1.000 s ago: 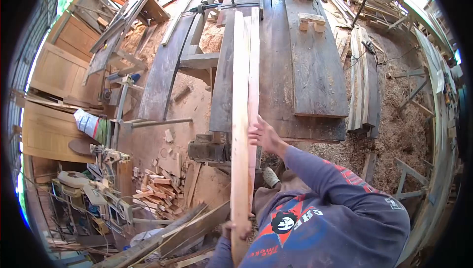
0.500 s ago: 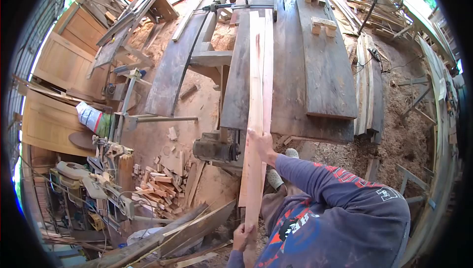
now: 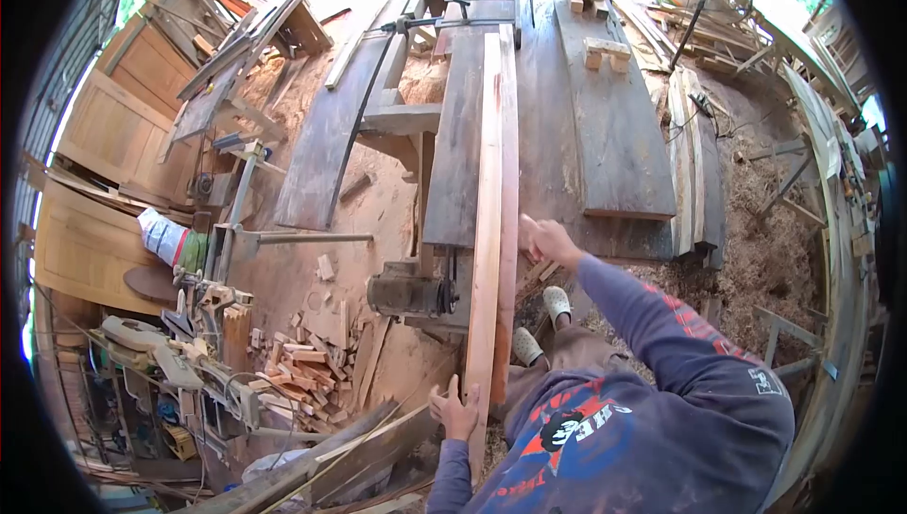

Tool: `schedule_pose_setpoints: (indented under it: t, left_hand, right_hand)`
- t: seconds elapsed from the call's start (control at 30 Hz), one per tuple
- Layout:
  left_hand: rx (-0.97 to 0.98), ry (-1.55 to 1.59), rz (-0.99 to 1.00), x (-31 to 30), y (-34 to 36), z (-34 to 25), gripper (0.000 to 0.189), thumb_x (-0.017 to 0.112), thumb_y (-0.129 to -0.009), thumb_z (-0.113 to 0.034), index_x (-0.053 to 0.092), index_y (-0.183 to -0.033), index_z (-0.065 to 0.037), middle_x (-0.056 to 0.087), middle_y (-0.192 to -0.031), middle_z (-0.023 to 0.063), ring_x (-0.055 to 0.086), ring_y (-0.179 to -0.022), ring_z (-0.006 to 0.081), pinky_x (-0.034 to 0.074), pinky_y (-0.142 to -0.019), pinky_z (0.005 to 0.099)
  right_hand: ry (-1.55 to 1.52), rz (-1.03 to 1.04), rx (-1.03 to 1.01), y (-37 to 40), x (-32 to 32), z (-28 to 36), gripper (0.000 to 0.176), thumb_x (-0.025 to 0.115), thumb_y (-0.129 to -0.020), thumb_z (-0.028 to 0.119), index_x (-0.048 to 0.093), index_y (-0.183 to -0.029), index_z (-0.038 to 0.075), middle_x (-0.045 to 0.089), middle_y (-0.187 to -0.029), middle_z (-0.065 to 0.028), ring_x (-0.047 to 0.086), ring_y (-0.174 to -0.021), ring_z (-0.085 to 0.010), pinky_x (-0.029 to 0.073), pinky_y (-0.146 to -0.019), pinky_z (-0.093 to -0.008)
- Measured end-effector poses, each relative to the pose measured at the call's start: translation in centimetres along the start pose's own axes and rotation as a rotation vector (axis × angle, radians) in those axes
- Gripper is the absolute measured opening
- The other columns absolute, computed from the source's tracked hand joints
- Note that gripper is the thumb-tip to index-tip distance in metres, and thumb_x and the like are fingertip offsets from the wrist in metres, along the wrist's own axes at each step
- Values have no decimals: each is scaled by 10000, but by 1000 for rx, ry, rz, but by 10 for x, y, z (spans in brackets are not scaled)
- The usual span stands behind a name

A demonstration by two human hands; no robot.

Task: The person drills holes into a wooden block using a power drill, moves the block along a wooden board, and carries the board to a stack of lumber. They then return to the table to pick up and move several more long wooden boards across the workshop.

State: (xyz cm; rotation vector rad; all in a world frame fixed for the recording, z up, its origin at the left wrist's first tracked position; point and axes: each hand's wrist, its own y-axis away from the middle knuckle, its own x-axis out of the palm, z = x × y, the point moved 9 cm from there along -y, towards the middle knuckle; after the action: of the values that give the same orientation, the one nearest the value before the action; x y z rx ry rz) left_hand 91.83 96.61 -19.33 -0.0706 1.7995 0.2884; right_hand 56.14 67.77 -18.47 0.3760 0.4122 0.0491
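A long pale wooden board [image 3: 487,202] lies lengthwise on the dark workbench, its near end sticking out past the bench toward my body. Along its right side runs a second, pinkish board [image 3: 508,164]. My left hand [image 3: 456,412] is at the left edge of the pale board's near end, fingers spread, seemingly touching it. Just right of the pinkish board, my right hand [image 3: 546,240] hovers apart from the wood, its fingers loosely extended and slightly blurred. Neither hand is wrapped around anything.
Dark thick planks [image 3: 619,127] lie on the bench at right, with small wood blocks [image 3: 607,53] on top. A bar clamp [image 3: 444,22] spans the far end. A motor [image 3: 408,295] sits below. Offcuts [image 3: 307,363] are piled on the floor, left of my feet.
My right hand has let go of the boards and moved right. My left hand has opened from its grip and shifted slightly up. The pale board now lies closer beside the pinkish one.
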Motion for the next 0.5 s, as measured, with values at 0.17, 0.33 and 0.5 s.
schedule_pose_setpoints:
  t: [0.17, 0.33, 0.5]
  left_hand:
    - [101, 751, 178, 73, -119, -49, 996, 767, -789, -648, 497, -1367, 116, 539, -1352, 346, 523, -1291, 434, 409, -1090, 458]
    - [-32, 746, 444, 77, -157, -97, 1037, 812, -669, -737, 601, -1217, 118, 711, -1072, 282, 704, -1032, 385, 544, -920, 414]
    - [-36, 628, 384, -3, -127, -73, 927, 795, -710, -708, 644, -1122, 110, 717, -1076, 274, 712, -1028, 341, 549, -886, 414]
  right_hand:
    - [-70, -126, 93, 91, -20, -98, 551, 516, -1049, 415, 640, -678, 27, 616, -565, -72, 599, -469, -152, 471, -450, -303]
    - [-171, -143, 252, 152, -24, -155, 448, 560, -1040, 385, 610, -784, 21, 660, -680, -60, 620, -523, -147, 514, -484, -300]
    - [-326, -139, 274, 144, -26, -82, 438, 613, -1011, 431, 647, -898, 9, 668, -745, -66, 634, -616, -135, 503, -511, -292]
